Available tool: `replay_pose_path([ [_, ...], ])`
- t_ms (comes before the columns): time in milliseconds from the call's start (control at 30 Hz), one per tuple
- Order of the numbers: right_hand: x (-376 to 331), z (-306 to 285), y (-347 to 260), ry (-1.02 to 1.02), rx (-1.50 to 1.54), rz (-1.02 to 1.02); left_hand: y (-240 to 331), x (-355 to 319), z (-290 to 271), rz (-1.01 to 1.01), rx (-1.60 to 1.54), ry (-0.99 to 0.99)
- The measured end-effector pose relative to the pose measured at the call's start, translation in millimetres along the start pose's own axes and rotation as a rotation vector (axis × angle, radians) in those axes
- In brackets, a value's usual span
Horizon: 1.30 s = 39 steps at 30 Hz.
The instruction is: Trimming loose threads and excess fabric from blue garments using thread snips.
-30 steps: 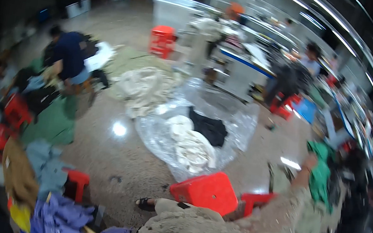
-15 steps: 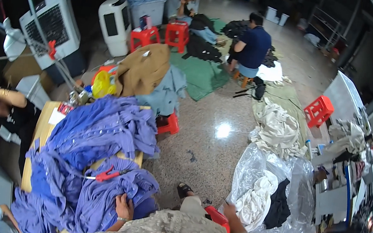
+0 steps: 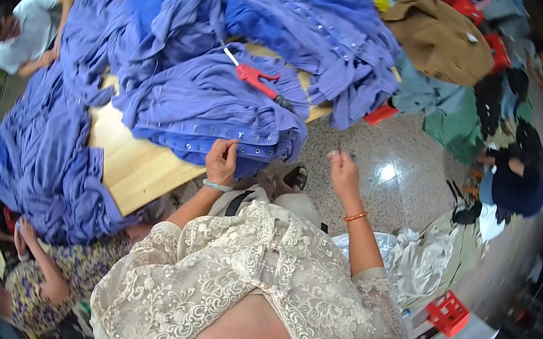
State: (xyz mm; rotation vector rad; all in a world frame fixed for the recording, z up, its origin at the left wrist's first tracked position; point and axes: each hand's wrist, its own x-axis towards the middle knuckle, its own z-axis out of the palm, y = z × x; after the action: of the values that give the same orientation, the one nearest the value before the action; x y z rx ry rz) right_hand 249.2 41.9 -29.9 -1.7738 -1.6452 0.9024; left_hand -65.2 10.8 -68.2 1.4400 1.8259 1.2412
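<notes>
At the near edge of the table, my left hand (image 3: 221,161) is closed in a pinch at the edge of a purple garment (image 3: 190,105) with a row of small metal snaps or buttons. My right hand (image 3: 345,175) is raised over the floor, right of the garment and apart from it. Its fingers are curled together; whatever they hold, if anything, is too small to tell. On top of the garment lies a red air blow gun (image 3: 256,81) with a white nozzle. More purple garments (image 3: 309,10) are heaped behind it.
The wooden table (image 3: 138,170) shows between the garments. One person (image 3: 32,35) is at its far left, another in a flowered top (image 3: 52,277) at near left. A brown garment (image 3: 438,40) lies past the heap. A red stool (image 3: 448,313) and pale cloth (image 3: 422,262) are at right.
The view has swung down and turned toward the table. My right hand has come up from beside the red stool at my seat. My left hand has moved onto the garment's snap edge.
</notes>
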Motion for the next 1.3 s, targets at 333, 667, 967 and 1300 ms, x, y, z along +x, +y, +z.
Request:
replay_pose_path([
  [333, 39.0, 45.6, -53.9, -0.28, -0.02, -0.023, 12.1, -54.7, 43.7, -0.716, -0.526, -0.04],
  [667, 96.2, 63.1, -28.6, -0.49, 0.258, -0.202, 39.3, -14.9, 66.6, -0.964, -1.025, 0.108],
  [967, 116.8, 20.3, -41.3, -0.992, 0.676, 0.295, 66.0, -23.5, 41.6, -0.735, -1.411, 0.012],
  [1300, 101.2, 15.2, -26.7, -1.0, 0.858, 0.452, 89.5, -23.9, 77.3, -0.87, -1.409, -0.059],
])
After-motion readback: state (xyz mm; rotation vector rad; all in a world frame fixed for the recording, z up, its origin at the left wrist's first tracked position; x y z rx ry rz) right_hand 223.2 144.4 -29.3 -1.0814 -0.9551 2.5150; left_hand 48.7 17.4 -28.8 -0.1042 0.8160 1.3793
